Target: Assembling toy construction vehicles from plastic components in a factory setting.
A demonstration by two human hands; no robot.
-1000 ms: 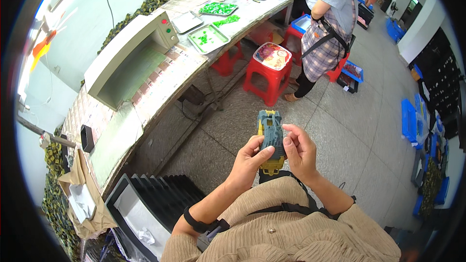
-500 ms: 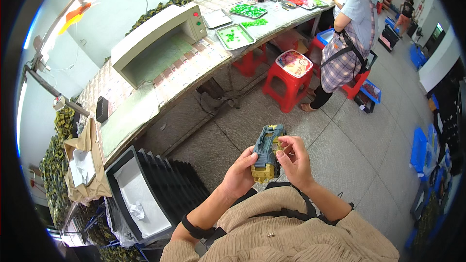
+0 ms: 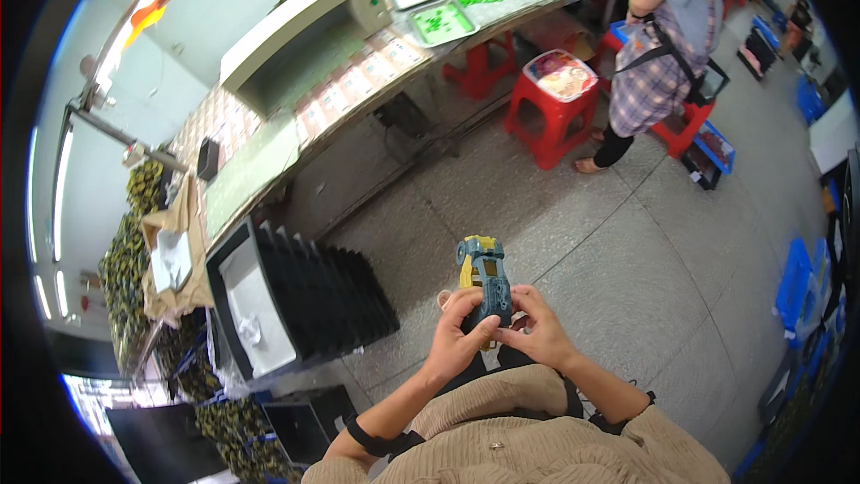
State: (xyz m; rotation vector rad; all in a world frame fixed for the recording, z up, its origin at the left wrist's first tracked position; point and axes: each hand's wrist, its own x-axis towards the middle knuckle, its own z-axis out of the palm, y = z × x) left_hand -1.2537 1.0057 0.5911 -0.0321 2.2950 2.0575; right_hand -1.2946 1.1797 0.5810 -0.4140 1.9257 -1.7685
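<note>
Grey tiled floor (image 3: pixel 627 242), left hand (image 3: pixel 457 341), right hand (image 3: pixel 537 336), fingers curled round toy car (image 3: pixel 485 278)

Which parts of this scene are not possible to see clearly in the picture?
Head view only:
- Lower half of the grey and yellow toy vehicle: covered by the left hand and right hand.
- How the fingertips grip its underside: hidden behind the toy.
- Small green parts on the trays: too small to tell their kind.
- Standing person at the bench: head cut off by the top edge.
- Contents on the red stool: too small.
</note>
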